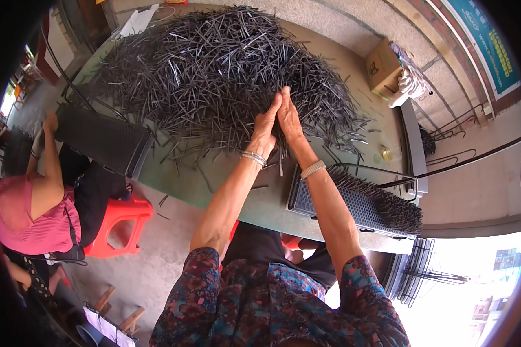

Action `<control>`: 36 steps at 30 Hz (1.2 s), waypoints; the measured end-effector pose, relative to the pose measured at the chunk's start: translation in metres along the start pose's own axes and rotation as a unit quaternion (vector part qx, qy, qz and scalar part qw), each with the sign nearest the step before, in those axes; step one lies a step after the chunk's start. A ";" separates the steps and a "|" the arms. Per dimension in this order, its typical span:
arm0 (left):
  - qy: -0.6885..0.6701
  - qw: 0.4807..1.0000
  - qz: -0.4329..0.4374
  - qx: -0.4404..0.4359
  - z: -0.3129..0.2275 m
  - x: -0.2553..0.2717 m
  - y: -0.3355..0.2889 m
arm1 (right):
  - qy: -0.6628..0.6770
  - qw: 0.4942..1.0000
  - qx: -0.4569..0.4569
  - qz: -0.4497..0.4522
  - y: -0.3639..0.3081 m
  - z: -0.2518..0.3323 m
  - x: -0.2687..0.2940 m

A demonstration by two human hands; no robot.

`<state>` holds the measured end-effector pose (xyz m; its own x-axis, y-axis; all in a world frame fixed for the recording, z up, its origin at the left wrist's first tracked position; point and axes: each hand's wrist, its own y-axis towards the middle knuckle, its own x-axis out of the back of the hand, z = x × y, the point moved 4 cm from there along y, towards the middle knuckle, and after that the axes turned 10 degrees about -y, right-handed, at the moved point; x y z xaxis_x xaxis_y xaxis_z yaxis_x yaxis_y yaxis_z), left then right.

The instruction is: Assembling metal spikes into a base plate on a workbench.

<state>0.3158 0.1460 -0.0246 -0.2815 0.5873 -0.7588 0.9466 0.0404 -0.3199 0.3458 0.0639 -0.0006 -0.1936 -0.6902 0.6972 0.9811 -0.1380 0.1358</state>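
Observation:
A big heap of thin black strips (208, 69) covers much of the green-topped table. At its near edge my left hand (265, 127) and my right hand (289, 118) meet palm to palm, fingers straight and tips touching. Dark strips show in the narrow gap between the palms, and a pale-ended piece sticks out toward me below them. How many strips are between the hands is hidden. Beside my right forearm stands a black perforated rack (353, 199), its far part packed with upright dark strips.
At the left, a co-worker in a pink top (37, 211) reaches to another black perforated rack (104, 136). A red stool (121, 225) stands below it. A cardboard box (383, 66) with white cloth sits at the table's far right. Wire frames (414, 272) lean at the lower right.

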 end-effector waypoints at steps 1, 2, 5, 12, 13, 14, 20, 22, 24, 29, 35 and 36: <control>0.000 1.000 0.004 0.004 0.004 -0.002 0.003 | 0.130 0.991 -0.035 0.016 0.003 -0.009 0.002; -0.010 1.000 0.021 0.018 0.007 -0.008 0.010 | 0.175 0.984 -0.018 0.032 0.008 -0.014 0.009; -0.075 0.993 0.067 0.067 -0.008 0.009 0.022 | 0.272 0.946 -0.098 0.149 -0.013 0.003 0.008; -0.205 0.979 0.015 -0.006 -0.029 -0.011 0.036 | 0.287 0.929 -0.118 0.203 -0.031 -0.013 0.022; -0.206 0.978 0.017 -0.005 -0.029 -0.014 0.036 | 0.286 0.929 -0.117 0.201 -0.033 -0.015 0.023; -0.208 0.978 0.003 -0.024 -0.030 -0.016 0.037 | 0.297 0.931 -0.093 0.192 -0.037 -0.015 0.023; -0.181 0.981 0.043 -0.058 -0.030 -0.013 0.039 | 0.337 0.908 -0.134 0.207 -0.046 -0.014 0.021; -0.181 0.982 0.036 -0.039 -0.030 -0.011 0.038 | 0.347 0.899 -0.167 0.210 -0.048 -0.020 0.023; -0.169 0.985 0.030 -0.034 -0.030 -0.011 0.038 | 0.396 0.879 -0.174 0.200 -0.050 -0.020 0.025; -0.208 0.978 0.020 -0.002 -0.029 -0.015 0.043 | 0.349 0.908 -0.182 0.143 -0.053 -0.023 0.039; -0.238 0.970 -0.018 -0.039 -0.060 0.010 0.049 | 0.270 0.945 -0.153 0.101 -0.054 -0.033 0.085; -0.182 0.983 0.002 -0.039 -0.064 0.016 0.043 | 0.267 0.949 -0.147 0.080 -0.052 -0.031 0.091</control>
<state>0.3622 0.2094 -0.0143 -0.3013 0.2609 -0.9172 0.9532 0.1079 -0.2824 0.2768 -0.0139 0.0344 -0.0928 -0.9698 0.2255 0.9703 -0.1390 -0.1982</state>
